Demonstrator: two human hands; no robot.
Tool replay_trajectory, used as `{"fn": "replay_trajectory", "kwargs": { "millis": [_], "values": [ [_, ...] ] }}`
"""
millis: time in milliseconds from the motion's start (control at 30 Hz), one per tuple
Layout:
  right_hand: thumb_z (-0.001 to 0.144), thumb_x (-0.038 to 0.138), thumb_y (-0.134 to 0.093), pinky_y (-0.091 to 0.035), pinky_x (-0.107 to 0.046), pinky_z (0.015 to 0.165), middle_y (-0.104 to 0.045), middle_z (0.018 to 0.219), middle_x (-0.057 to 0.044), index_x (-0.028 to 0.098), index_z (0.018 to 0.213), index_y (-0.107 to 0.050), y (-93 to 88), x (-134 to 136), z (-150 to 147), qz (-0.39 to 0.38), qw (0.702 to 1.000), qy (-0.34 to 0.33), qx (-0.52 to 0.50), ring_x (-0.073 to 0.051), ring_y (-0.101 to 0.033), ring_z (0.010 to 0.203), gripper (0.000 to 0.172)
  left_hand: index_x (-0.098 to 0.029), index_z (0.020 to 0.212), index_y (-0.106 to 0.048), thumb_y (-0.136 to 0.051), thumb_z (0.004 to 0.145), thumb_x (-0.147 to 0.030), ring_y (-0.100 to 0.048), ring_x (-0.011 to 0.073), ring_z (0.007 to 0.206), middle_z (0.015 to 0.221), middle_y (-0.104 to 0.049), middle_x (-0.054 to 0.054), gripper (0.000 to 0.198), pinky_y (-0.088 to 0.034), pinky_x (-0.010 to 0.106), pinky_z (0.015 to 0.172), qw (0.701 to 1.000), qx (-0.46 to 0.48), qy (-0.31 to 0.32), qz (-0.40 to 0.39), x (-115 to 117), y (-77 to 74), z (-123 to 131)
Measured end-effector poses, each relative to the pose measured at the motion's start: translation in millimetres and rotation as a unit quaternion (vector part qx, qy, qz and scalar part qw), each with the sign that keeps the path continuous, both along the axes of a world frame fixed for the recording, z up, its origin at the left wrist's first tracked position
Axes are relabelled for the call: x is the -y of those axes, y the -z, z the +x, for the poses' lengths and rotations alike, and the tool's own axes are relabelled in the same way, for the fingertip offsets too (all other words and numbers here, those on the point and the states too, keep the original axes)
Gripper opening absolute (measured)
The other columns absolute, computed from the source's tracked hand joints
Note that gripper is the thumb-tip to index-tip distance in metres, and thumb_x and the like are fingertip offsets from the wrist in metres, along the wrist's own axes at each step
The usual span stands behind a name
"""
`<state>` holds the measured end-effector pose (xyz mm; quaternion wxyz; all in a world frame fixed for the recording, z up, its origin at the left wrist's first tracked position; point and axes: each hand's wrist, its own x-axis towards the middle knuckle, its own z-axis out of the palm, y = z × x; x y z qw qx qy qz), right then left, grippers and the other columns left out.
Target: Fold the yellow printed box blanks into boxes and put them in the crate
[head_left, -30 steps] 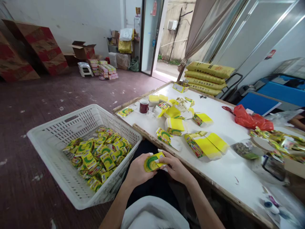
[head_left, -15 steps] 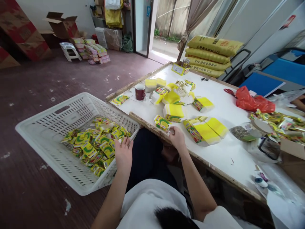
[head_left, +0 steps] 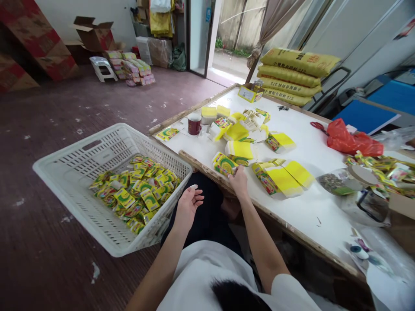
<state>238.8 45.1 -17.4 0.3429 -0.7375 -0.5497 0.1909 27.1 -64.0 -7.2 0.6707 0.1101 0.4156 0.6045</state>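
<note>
My left hand (head_left: 189,202) is above my lap, beside the near rim of a white plastic basket (head_left: 68,170). Its fingers are loosely bent and apart, and nothing shows in them; something white covers a fingertip. Inside the basket lie many small yellow-green packets (head_left: 149,200). At the table's near edge, my right hand (head_left: 239,181) pinches the corner of a yellow-green printed packet (head_left: 223,163) that rests on the white tabletop. Just behind that packet lies a yellow carton (head_left: 240,150). Right of the hand are more yellow cartons (head_left: 283,178), with packets in one end.
A dark red mug (head_left: 194,125) stands on the table (head_left: 300,216) near its left edge. To the right are a red plastic bag (head_left: 352,137), a pile of packets (head_left: 394,170) and a jar (head_left: 335,181). Yellow sacks (head_left: 296,75) are stacked behind the table.
My left hand has moved right, away from over the basket's packets to above my lap, its fingers now more bent. My right hand stays at the packet, which now sits slightly higher and shows more.
</note>
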Motion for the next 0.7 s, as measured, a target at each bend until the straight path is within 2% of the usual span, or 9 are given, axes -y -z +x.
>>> {"fn": "replay_trajectory", "kwargs": {
  "millis": [100, 167, 233, 300, 333, 433, 500, 567, 700],
  "values": [
    [0.077, 0.026, -0.058, -0.046, -0.036, 0.071, -0.061, 0.083, -0.003, 0.023, 0.099, -0.043, -13.4, 21, -4, 0.035, 0.998, -0.035, -0.046, -0.022, -0.058, 0.071, 0.026, -0.016, 0.103, -0.069, -0.087, 0.066, -0.049, -0.071, 0.0176, 0.085, 0.099, -0.074, 0.009, 0.053, -0.056, 0.027, 0.071, 1.000, 0.002, 0.000, 0.022, 2, 4.0, 8],
    [0.079, 0.029, -0.058, -0.047, -0.033, 0.067, -0.060, 0.083, -0.001, 0.024, 0.099, -0.043, -21.1, 44, -14, 0.041, 0.991, -0.096, -0.084, -0.019, -0.056, 0.068, 0.026, -0.019, 0.106, -0.069, -0.089, 0.061, -0.053, -0.070, 0.0228, 0.100, 0.114, -0.071, 0.010, 0.060, -0.057, 0.033, 0.081, 0.998, 0.011, -0.023, 0.062, 3, 4.9, 14],
    [0.076, 0.030, -0.063, -0.047, -0.030, 0.063, -0.060, 0.080, 0.002, 0.024, 0.096, -0.046, -25.1, 72, -31, 0.022, 0.975, -0.185, -0.123, -0.017, -0.056, 0.066, 0.027, -0.023, 0.107, -0.069, -0.089, 0.059, -0.057, -0.067, 0.0251, 0.109, 0.120, -0.069, 0.009, 0.062, -0.056, 0.036, 0.088, 0.992, 0.026, -0.050, 0.114, 6, 3.2, 17],
    [0.071, 0.030, -0.070, -0.046, -0.026, 0.057, -0.059, 0.075, 0.005, 0.025, 0.093, -0.048, -24.8, 100, -54, -0.018, 0.943, -0.286, -0.167, -0.014, -0.054, 0.061, 0.031, -0.022, 0.103, -0.069, -0.085, 0.063, -0.063, -0.067, 0.0248, 0.105, 0.113, -0.071, 0.008, 0.059, -0.055, 0.036, 0.089, 0.986, 0.035, -0.054, 0.151, 8, -0.9, 16],
    [0.073, 0.029, -0.070, -0.043, -0.024, 0.055, -0.058, 0.076, 0.005, 0.025, 0.094, -0.046, -23.4, 112, -66, -0.048, 0.910, -0.338, -0.234, -0.013, -0.051, 0.060, 0.032, -0.021, 0.100, -0.069, -0.082, 0.065, -0.065, -0.067, 0.0238, 0.099, 0.105, -0.072, 0.008, 0.057, -0.055, 0.036, 0.087, 0.985, 0.036, -0.055, 0.162, 9, -3.5, 15],
    [0.076, 0.033, -0.073, -0.041, -0.022, 0.056, -0.053, 0.079, 0.006, 0.026, 0.093, -0.040, -17.9, 136, -95, -0.063, 0.863, -0.336, -0.372, -0.011, -0.049, 0.063, 0.037, -0.020, 0.087, -0.064, -0.072, 0.071, -0.070, -0.062, 0.0165, 0.073, 0.076, -0.062, 0.001, 0.054, -0.055, 0.031, 0.075, 0.979, 0.031, -0.100, 0.173, 9, -9.8, 9],
    [0.074, 0.034, -0.076, -0.041, -0.023, 0.058, -0.054, 0.081, 0.005, 0.026, 0.097, -0.042, -15.4, 142, -103, -0.063, 0.864, -0.324, -0.381, -0.011, -0.050, 0.066, 0.042, -0.021, 0.077, -0.055, -0.066, 0.074, -0.074, -0.051, 0.0117, 0.060, 0.065, -0.049, -0.005, 0.054, -0.051, 0.026, 0.065, 0.976, -0.005, -0.150, 0.157, 8, -10.6, 6],
    [0.074, 0.033, -0.076, -0.043, -0.024, 0.059, -0.057, 0.082, 0.004, 0.025, 0.102, -0.047, -14.1, 142, -102, -0.067, 0.878, -0.334, -0.336, -0.013, -0.052, 0.066, 0.041, -0.022, 0.073, -0.049, -0.061, 0.076, -0.077, -0.044, 0.0103, 0.056, 0.063, -0.043, -0.006, 0.056, -0.046, 0.023, 0.060, 0.975, -0.059, -0.166, 0.133, 9, -8.6, 5],
    [0.083, 0.030, -0.066, -0.050, -0.030, 0.069, -0.063, 0.082, 0.001, 0.023, 0.102, -0.057, -12.2, 131, -82, -0.023, 0.917, -0.321, -0.234, -0.017, -0.060, 0.072, 0.022, -0.022, 0.089, -0.059, -0.072, 0.067, -0.075, -0.056, 0.0145, 0.071, 0.080, -0.059, 0.000, 0.059, -0.049, 0.027, 0.069, 0.974, -0.129, -0.136, 0.126, 13, -4.9, 6]
  ]
}}
